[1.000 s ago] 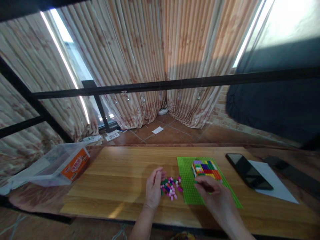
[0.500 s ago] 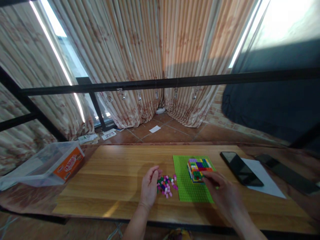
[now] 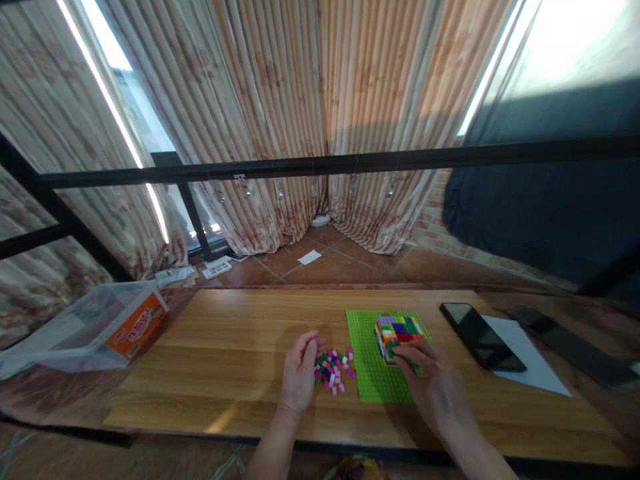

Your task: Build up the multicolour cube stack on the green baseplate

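A multicoloured block of toy building bricks [image 3: 399, 328] stands on a bright green studded baseplate [image 3: 370, 380]. My right hand [image 3: 435, 380] reaches over the plate from the right. Its thumb and forefinger are pinched at the block's near-left top corner, on a small toy brick mostly hidden by the fingertips. Left of the plate lies a loose pile of small bricks [image 3: 334, 373], mainly pink and purple with some green and white. My left hand [image 3: 300, 370] rests beside that pile, loosely curved around its left side, with nothing visible in it.
A black phone [image 3: 483, 337] lies partly on white paper [image 3: 535, 360] to the right, with a dark flat object [image 3: 575, 347] beyond. At the left stands a clear plastic box [image 3: 95, 333] with an orange label. A black rail [image 3: 320, 167] crosses behind the wooden table [image 3: 240, 333].
My right hand has moved left along the top of the brick block, from its near right part to its near-left corner. My left hand has stayed beside the pile.
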Demonstrator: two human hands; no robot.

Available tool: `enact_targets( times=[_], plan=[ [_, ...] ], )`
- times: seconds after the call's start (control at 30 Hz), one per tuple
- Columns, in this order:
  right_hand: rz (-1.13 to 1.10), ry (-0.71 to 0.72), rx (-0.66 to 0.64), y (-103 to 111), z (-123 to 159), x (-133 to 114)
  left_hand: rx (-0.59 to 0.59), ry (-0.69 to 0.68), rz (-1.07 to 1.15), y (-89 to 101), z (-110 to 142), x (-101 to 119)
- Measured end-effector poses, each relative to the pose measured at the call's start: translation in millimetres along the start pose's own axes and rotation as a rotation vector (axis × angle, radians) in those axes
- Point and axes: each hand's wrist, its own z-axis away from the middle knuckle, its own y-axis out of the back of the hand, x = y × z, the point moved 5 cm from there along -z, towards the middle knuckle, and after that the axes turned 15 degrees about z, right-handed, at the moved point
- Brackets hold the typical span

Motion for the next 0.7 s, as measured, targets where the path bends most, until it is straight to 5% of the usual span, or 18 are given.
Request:
enact_targets(
  times=[0.2,0.7],
  plan=[
    [-0.032,-0.103,-0.016,-1.8,0.1,4.0,-0.009,0.006,-0.005,0.6,-1.0,-2.8],
    [-0.077,-0.083,-0.029,1.1,-0.2,4.9,0.000,0.008,-0.002,-0.5,-0.1,0.2]
  ],
)
